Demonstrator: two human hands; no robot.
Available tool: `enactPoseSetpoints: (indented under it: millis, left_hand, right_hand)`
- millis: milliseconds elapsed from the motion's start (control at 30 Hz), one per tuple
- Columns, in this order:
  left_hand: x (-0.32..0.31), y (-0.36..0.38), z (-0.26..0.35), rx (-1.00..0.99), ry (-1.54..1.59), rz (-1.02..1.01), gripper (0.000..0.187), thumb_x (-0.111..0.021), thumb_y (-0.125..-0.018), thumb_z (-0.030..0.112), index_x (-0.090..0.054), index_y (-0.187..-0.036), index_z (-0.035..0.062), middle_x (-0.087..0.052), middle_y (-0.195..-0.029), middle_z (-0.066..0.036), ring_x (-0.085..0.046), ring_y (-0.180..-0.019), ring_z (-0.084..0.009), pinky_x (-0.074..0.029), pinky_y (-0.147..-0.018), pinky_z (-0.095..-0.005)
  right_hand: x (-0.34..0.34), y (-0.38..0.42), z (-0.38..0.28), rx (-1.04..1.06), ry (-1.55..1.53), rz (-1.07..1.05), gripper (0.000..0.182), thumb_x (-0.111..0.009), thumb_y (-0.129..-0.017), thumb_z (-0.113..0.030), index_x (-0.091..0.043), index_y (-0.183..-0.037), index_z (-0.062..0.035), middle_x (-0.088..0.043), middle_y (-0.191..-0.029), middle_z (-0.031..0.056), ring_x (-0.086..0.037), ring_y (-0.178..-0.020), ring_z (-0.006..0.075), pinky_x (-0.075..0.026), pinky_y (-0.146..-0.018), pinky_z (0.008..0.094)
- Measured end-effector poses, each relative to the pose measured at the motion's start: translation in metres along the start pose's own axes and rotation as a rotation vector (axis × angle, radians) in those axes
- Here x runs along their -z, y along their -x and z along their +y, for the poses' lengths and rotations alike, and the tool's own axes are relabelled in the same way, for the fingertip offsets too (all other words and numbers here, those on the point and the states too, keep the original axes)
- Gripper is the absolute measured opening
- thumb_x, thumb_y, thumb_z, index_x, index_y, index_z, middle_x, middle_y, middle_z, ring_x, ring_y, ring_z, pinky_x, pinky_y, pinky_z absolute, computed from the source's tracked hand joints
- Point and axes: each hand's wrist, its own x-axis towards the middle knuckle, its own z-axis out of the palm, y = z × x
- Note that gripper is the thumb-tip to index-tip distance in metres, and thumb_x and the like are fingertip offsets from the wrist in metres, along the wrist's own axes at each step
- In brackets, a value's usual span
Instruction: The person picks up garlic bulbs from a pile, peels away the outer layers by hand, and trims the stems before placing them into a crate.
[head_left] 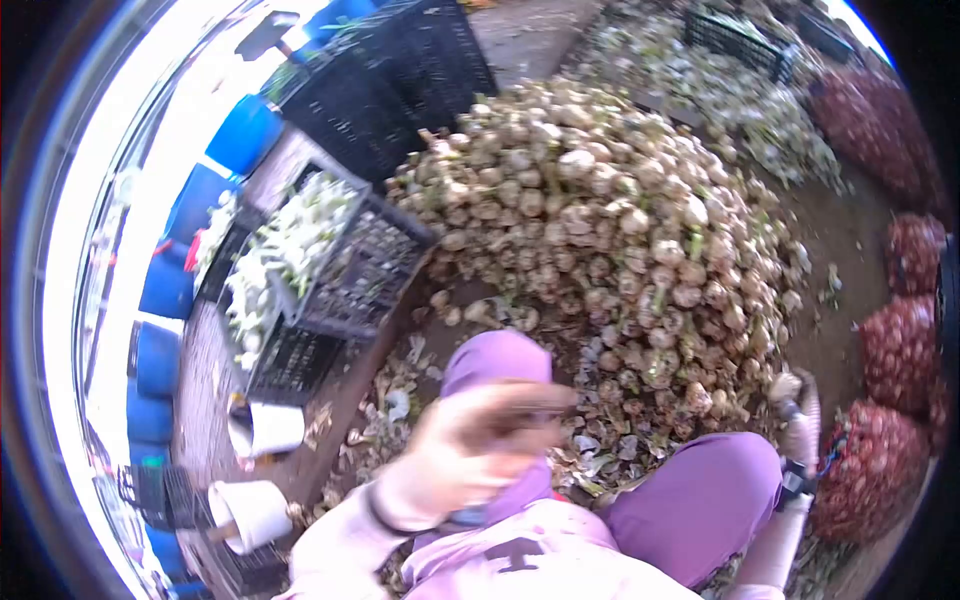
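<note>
Garlic heap [600, 220]: one, loose bulbs piled on the floor ahead of our knees [700, 495]. Right hand [792, 395]: at the heap's right edge, watch [795, 482] at the wrist; we cannot tell whether it grips anything. Left hand [490, 440]: raised over our lap, fingers curled, blurred; contents, if any, undeterminable. Step, as we judge: handling bulbs at the heap's edge. Next move calls for a sure finger-hold. Outlying: papery skins [610, 445], large black crate [380, 105], red mesh sacks [875, 470].
</note>
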Motion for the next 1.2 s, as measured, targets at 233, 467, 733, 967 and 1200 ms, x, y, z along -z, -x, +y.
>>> enactPoseSetpoints:
  millis: [233,467,733,967,1200]
  left_hand:
    - [-0.074,-0.039,-0.048,-0.052,0.585,-0.268,0.075,-0.066,-0.084,0.031,-0.023,-0.143,0.0139,-0.043,-0.128,-0.009,-0.055,-0.102,-0.0183,-0.049,-0.083,-0.0321]
    - [-0.046,-0.008,-0.074,-0.402,0.649,-0.124,0.064,-0.069,-0.079,0.005,-0.037,-0.134,0.0114,-0.052,-0.108,-0.005,-0.056,-0.076,-0.0118,-0.048,-0.060,-0.0196]
    - [-0.044,0.021,-0.056,-0.916,-0.575,0.064,0.078,-0.087,-0.054,0.014,-0.051,-0.123,0.0112,-0.053,-0.113,-0.013,-0.057,-0.100,-0.0266,-0.049,-0.082,-0.0327]
    - [-0.038,0.012,-0.066,-0.927,-0.862,0.067,0.070,-0.082,-0.057,0.013,-0.055,-0.121,0.0128,-0.049,-0.109,-0.012,-0.057,-0.094,-0.0299,-0.050,-0.077,-0.0380]
    - [-0.041,-0.002,-0.067,-0.924,-0.834,-0.006,0.078,-0.080,-0.054,0.005,-0.051,-0.127,0.0153,-0.046,-0.110,-0.013,-0.054,-0.095,-0.0304,-0.049,-0.075,-0.0378]
  right_hand:
    - [-0.160,0.093,-0.197,0.371,0.516,-0.238,0.048,-0.063,-0.076,-0.011,-0.050,-0.121,-0.0023,-0.052,-0.115,0.0106,-0.052,-0.105,0.0182,-0.043,-0.088,0.0297]
    - [-0.207,0.155,-0.168,0.358,0.023,-0.190,0.041,-0.060,-0.080,-0.022,-0.054,-0.113,0.0005,-0.058,-0.106,0.0123,-0.056,-0.098,0.0180,-0.046,-0.075,0.0272]
    - [-0.214,0.173,-0.141,0.015,-0.154,-0.434,0.041,-0.062,-0.087,-0.040,-0.061,-0.088,0.0016,-0.061,-0.082,0.0012,-0.054,-0.071,0.0069,-0.045,-0.063,0.0222]
    - [-0.210,0.167,-0.142,-0.160,-0.269,-0.547,0.033,-0.058,-0.091,-0.031,-0.060,-0.097,0.0009,-0.065,-0.090,0.0066,-0.062,-0.077,0.0120,-0.054,-0.073,0.0291]
    - [-0.203,0.163,-0.126,-0.086,-0.090,-0.416,0.028,-0.054,-0.093,-0.026,-0.061,-0.097,0.0009,-0.062,-0.083,0.0002,-0.053,-0.076,0.0060,-0.046,-0.069,0.0247]
